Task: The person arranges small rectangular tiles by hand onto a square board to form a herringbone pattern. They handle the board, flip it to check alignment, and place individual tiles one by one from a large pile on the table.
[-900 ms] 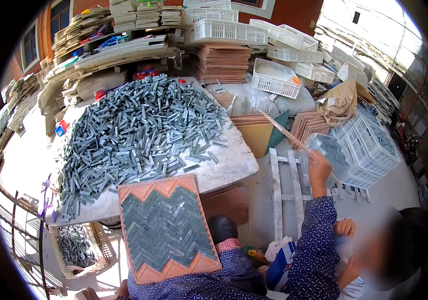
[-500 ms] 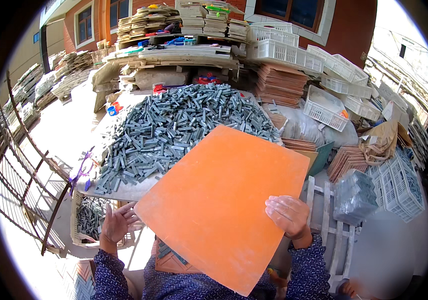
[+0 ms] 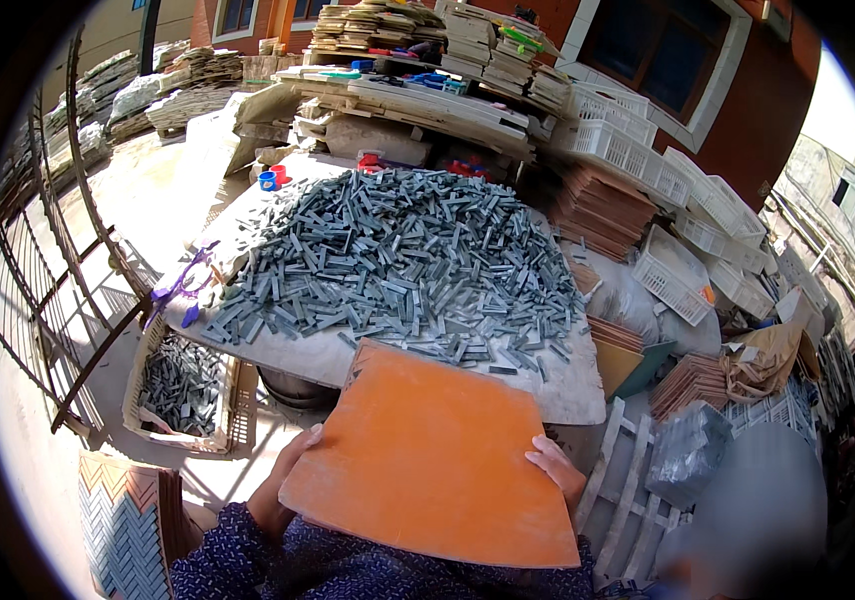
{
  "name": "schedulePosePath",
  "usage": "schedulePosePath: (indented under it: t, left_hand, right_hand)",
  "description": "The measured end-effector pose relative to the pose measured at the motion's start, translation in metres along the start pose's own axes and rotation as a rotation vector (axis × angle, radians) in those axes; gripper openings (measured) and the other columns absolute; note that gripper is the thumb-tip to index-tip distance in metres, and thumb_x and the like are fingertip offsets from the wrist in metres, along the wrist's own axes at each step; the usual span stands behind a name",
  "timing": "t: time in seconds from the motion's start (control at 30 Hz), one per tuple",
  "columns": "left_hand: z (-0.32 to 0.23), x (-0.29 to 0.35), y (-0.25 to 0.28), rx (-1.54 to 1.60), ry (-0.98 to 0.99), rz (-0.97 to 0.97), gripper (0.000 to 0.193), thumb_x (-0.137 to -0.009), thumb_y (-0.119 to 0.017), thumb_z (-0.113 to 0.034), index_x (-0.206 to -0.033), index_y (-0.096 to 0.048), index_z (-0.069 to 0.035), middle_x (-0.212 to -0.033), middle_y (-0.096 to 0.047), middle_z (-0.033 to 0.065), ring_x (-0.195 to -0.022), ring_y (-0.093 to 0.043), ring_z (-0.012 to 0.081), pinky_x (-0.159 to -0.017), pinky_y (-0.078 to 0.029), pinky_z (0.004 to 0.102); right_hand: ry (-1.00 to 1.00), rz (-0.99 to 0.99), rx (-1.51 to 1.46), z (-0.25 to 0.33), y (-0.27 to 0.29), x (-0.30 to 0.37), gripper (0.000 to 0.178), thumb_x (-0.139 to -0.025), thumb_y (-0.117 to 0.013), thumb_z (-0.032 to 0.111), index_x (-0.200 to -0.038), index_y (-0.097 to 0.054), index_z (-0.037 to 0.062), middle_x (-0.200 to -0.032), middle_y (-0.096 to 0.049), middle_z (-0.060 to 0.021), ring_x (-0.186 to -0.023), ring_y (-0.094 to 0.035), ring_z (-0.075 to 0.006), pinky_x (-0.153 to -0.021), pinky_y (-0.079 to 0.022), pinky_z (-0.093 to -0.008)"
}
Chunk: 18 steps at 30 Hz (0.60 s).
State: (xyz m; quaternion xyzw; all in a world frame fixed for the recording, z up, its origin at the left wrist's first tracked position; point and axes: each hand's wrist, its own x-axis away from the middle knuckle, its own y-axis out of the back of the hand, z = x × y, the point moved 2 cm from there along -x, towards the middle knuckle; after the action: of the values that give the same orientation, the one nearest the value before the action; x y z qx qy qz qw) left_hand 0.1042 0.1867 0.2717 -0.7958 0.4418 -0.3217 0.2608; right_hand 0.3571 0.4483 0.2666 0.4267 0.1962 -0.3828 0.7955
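Note:
A flat orange board (image 3: 438, 460) lies before my body, tilted toward me, its near edge by my lap. My left hand (image 3: 286, 472) is closed on its left edge, with the fingers mostly hidden beneath. At the opposite edge my right hand (image 3: 556, 468) grips the board, the thumb side showing. A thin reddish-brown edge with a dark patch peeks out at the board's far left corner; what lies underneath is hidden. Past the board, a wide heap of small grey-green tile strips (image 3: 398, 250) covers much of a pale tabletop (image 3: 573, 385).
A crate (image 3: 131, 400) of strips stands below the table's left side. Herringbone-patterned tile panels (image 3: 128, 510) sit lower left, near a metal rack (image 3: 73, 300). To the right are a white slatted pallet (image 3: 616, 500), a plastic-wrapped stack (image 3: 690, 445), reddish tray stacks (image 3: 603, 212) and white baskets (image 3: 673, 275).
The orange board has turned nearly square to me and come down closer to my lap. My left hand, open beside its corner before, now grips its left edge. My view has tilted.

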Motion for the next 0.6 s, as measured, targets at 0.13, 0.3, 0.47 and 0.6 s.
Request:
schedulePosePath:
  t: [0.13, 0.3, 0.47, 0.6]
  left_hand:
    - [-0.037, -0.036, -0.039, 0.071, -0.184, 0.484, 0.075, -0.093, -0.042, -0.053, -0.142, -0.022, 0.000, -0.136, -0.042, 0.0186, -0.123, -0.046, 0.0281, -0.101, -0.040, 0.0404]
    - [-0.056, -0.088, -0.038, -0.018, -0.309, 0.395, 0.059, -0.094, -0.047, -0.040, -0.136, -0.035, 0.000, -0.128, -0.050, 0.0109, -0.114, -0.052, 0.0191, -0.095, -0.043, 0.0331]
    - [-0.016, -0.076, 0.037, 0.111, -0.200, 0.067, 0.037, -0.096, -0.044, -0.028, -0.120, -0.051, 0.000, -0.105, -0.061, 0.0071, -0.093, -0.060, 0.0144, -0.083, -0.050, 0.0277]
    - [0.025, -0.067, 0.064, 0.169, -0.128, -0.047, 0.033, -0.096, -0.042, -0.025, -0.117, -0.052, 0.000, -0.100, -0.061, 0.0064, -0.089, -0.060, 0.0143, -0.079, -0.051, 0.0277]
  right_hand:
    - [0.008, 0.050, -0.248, -0.015, -0.013, -0.029, 0.020, -0.081, -0.063, 0.011, -0.093, -0.066, -0.0050, -0.100, -0.067, -0.0207, -0.096, -0.065, -0.0282, -0.085, -0.050, -0.0329]
    - [-0.398, -0.188, -0.375, -0.023, -0.008, -0.078, 0.039, -0.074, -0.075, 0.004, -0.109, -0.060, -0.0008, -0.102, -0.063, -0.0071, -0.093, -0.059, -0.0168, -0.084, -0.046, -0.0287]
    - [-0.387, -0.125, -0.608, -0.073, 0.003, -0.113, 0.059, -0.071, -0.075, -0.002, -0.124, -0.048, 0.0017, -0.114, -0.057, -0.0075, -0.104, -0.055, -0.0185, -0.091, -0.044, -0.0327]
    - [-0.483, -0.066, -0.847, -0.086, 0.007, -0.140, 0.060, -0.073, -0.070, -0.008, -0.127, -0.045, 0.0026, -0.117, -0.055, -0.0080, -0.106, -0.055, -0.0213, -0.094, -0.044, -0.0360]
